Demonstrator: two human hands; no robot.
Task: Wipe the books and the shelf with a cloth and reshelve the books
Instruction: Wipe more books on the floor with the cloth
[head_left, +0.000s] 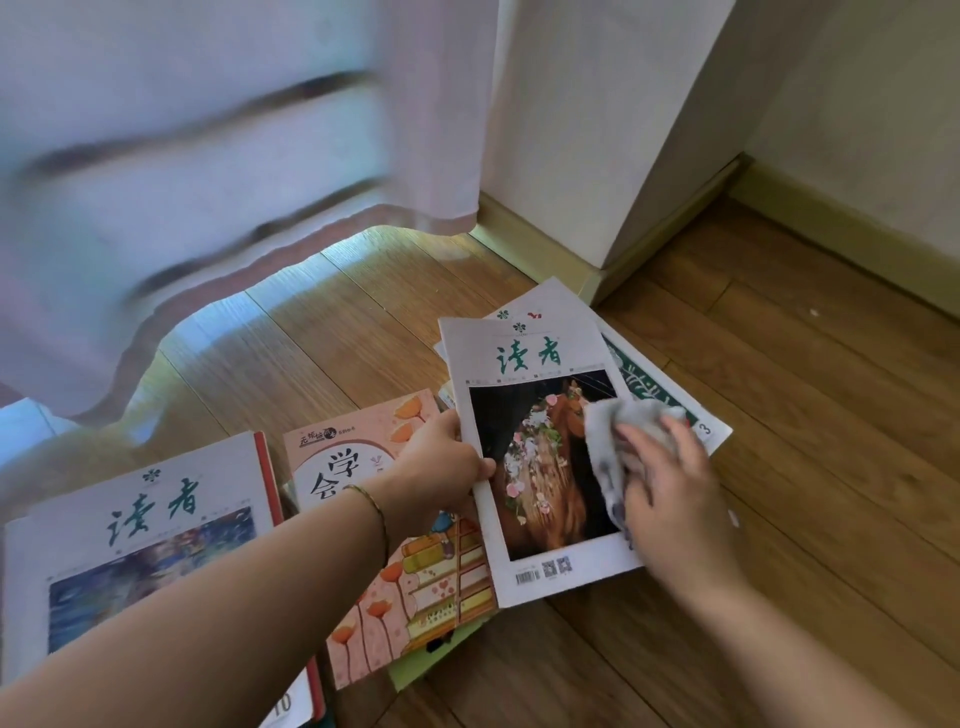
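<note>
Head view. A person works on a wooden floor (779, 467) beside a sheer curtain (234, 182) and a white wall corner (597, 156). The left hand (441, 462) pinches the left edge of a magazine with a horse cover (540, 452), thumb on top and fingers curled beneath, tilting that edge slightly up. The right hand (670, 499) lies on the cover's right side with fingers loosely spread, pressing a crumpled white cloth (618, 447) against the picture. This magazine rests on a loose pile of further magazines (660, 395), whose corners project behind and to the right, one bearing the numeral 3. To its left lies a pink book with flowers (379, 545), partly under the left forearm, with a green sheet (436, 660) showing beneath its lower edge. Farther left lies a magazine with a blue painted cover (150, 535), stacked on red-edged books (267, 483). A thin bracelet (376, 512) circles the left wrist.
</note>
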